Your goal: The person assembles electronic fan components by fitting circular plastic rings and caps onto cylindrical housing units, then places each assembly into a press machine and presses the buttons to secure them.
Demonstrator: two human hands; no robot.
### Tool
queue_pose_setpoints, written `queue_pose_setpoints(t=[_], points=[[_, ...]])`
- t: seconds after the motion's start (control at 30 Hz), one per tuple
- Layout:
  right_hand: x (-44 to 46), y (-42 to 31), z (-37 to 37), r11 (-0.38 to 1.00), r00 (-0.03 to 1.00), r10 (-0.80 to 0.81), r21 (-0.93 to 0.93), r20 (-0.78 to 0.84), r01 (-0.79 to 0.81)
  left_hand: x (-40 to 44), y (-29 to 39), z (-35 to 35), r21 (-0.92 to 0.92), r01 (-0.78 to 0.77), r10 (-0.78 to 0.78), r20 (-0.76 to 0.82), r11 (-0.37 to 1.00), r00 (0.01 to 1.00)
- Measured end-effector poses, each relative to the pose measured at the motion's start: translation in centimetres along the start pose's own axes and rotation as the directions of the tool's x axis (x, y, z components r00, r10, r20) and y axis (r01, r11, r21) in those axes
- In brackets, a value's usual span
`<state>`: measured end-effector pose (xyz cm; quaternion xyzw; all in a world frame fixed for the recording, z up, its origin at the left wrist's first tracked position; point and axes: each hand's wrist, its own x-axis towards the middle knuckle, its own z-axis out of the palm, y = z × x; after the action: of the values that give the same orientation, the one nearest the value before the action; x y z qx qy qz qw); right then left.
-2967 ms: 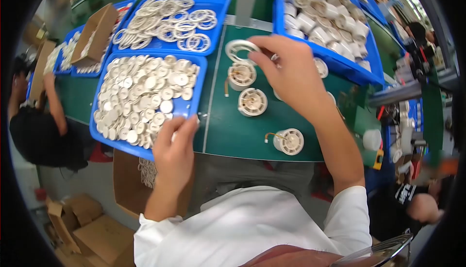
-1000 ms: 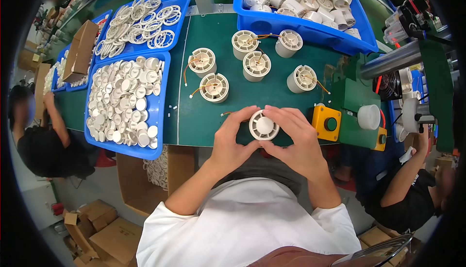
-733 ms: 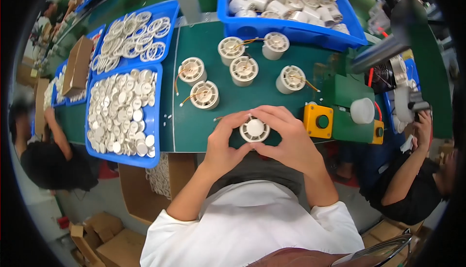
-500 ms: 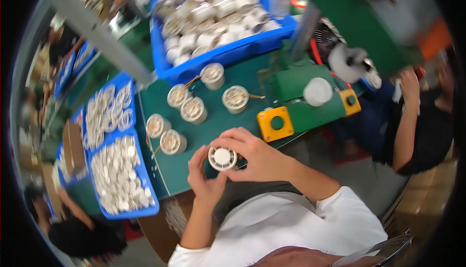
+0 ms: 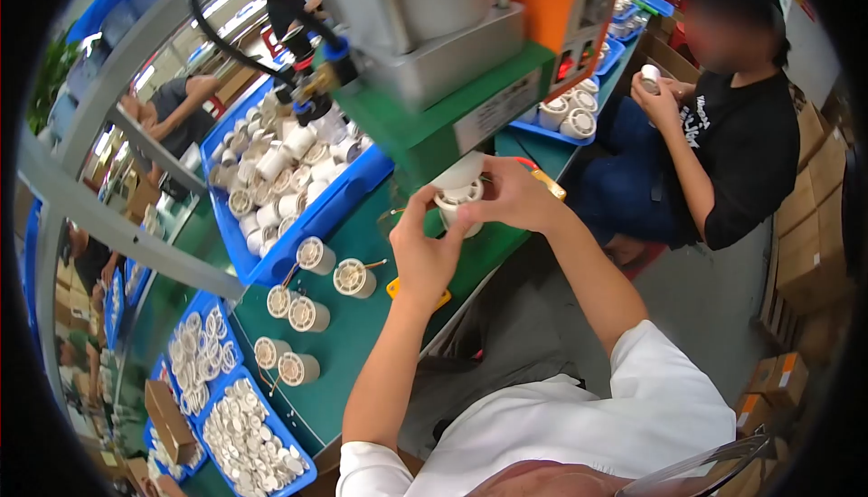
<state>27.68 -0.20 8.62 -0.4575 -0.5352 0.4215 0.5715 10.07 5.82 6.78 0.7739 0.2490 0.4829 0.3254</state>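
Note:
Both my hands grip a white plastic cylinder with a slotted round top (image 5: 458, 198) under the press. My left hand (image 5: 425, 251) is closed round its left side, thumb toward the front. On the opposite side, my right hand (image 5: 520, 197) closes on it with thumb and fingers. Directly above sits the white round press pad (image 5: 463, 171), fixed beneath a green press block (image 5: 452, 126); whether it touches the cylinder I cannot tell. The cylinder's underside and the fixture below are largely hidden. Left of my hands, several similar white cylinders with wires (image 5: 309, 315) stand on the green table (image 5: 348, 361).
A blue bin (image 5: 298, 257) heaped with white cylinders is at the back left. Nearer left are blue trays of white rings (image 5: 199, 352) and discs (image 5: 249, 438). A yellow button box (image 5: 425, 294) is partly behind my left hand. A co-worker (image 5: 741, 135) sits at right, holding a white part.
My hands have carried the slotted cylinder from the table's front edge to below the press pad. The view has swung, bringing the press and the seated co-worker more fully into sight.

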Motion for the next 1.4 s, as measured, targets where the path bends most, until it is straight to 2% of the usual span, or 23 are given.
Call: queue_pose_setpoints(t=[0.13,0.2,0.23,0.37,0.43,0.47,0.5,0.53,0.57,0.63,0.67,0.73,0.93,1.0,1.13,1.4], points=[[0.8,0.4,-1.0,0.998,0.998,0.059,0.01,0.024,-0.059,0.8,-0.6,0.1,0.024,0.023,-0.024,0.044,0.999,0.999],[0.2,0.2,-0.6,0.959,0.998,-0.051,-0.279,0.031,0.057,0.2,-0.6,0.1,0.094,-0.02,0.014,0.054,0.995,0.998],[0.1,1.2,-0.2,0.976,0.994,-0.106,-0.193,-0.004,0.103,-0.1,-0.4,0.1,0.122,-0.034,0.027,0.065,0.992,0.998],[-0.5,3.0,-0.2,0.987,0.994,-0.074,-0.15,-0.075,0.062,-0.8,1.0,0.4,0.216,-0.121,0.108,0.07,0.969,0.992],[-2.0,0.8,0.3,0.936,0.944,-0.302,-0.227,-0.132,0.268,-1.6,3.0,-0.5,0.27,-0.174,0.156,0.09,0.947,0.984],[-2.8,0.0,0.1,0.942,0.947,-0.292,-0.214,-0.133,0.26,-2.7,3.9,-1.4,0.331,-0.208,0.185,0.102,0.92,0.978],[-4.1,-0.6,-0.5,0.858,0.906,-0.37,-0.449,-0.205,0.249,-4.2,4.3,-2.3,0.363,-0.153,0.124,0.103,0.919,0.987],[-5.2,-0.6,-1.2,0.729,0.853,-0.459,-0.655,-0.249,0.201,-6.3,3.9,-3.3,0.434,-0.149,0.126,0.081,0.889,0.989],[-6.1,0.4,-1.9,0.735,0.856,-0.454,-0.646,-0.246,0.204,-8.1,3.3,-4.0,0.499,-0.149,0.14,0.055,0.854,0.989],[-8.0,3.2,-2.7,0.609,0.845,-0.408,-0.793,-0.345,-0.03,-11.2,1.7,-5.0,0.524,-0.135,0.122,0.058,0.841,0.991],[-8.5,4.1,-2.6,0.615,0.85,-0.4,-0.788,-0.342,-0.028,-11.9,1.2,-5.2,0.545,-0.122,0.102,0.066,0.829,0.993],[-8.8,5.4,-2.1,0.45,0.799,-0.521,-0.892,-0.299,-0.04,-12.3,0.1,-4.9,0.542,-0.125,0.127,0.035,0.831,0.991],[-6.6,7.1,-2.2,0.476,0.712,-0.624,-0.879,-0.322,0.02,-11.6,-0.7,-4.4,0.466,-0.141,0.167,-0.016,0.873,0.986],[-6.6,8.1,-2.3,0.521,0.665,-0.657,-0.852,-0.355,0.059,-12.0,-0.8,-4.3,0.427,-0.133,0.186,-0.084,0.895,0.979],[-6.6,9.3,-2.0,0.551,0.59,-0.701,-0.83,-0.401,0.09,-12.5,-0.7,-3.9,0.405,-0.082,0.142,-0.121,0.911,0.982],[-6.3,9.8,-1.6,0.551,0.566,-0.706,-0.832,-0.425,0.064,-12.4,-0.9,-4.0,0.385,-0.077,0.126,-0.104,0.92,0.987]])
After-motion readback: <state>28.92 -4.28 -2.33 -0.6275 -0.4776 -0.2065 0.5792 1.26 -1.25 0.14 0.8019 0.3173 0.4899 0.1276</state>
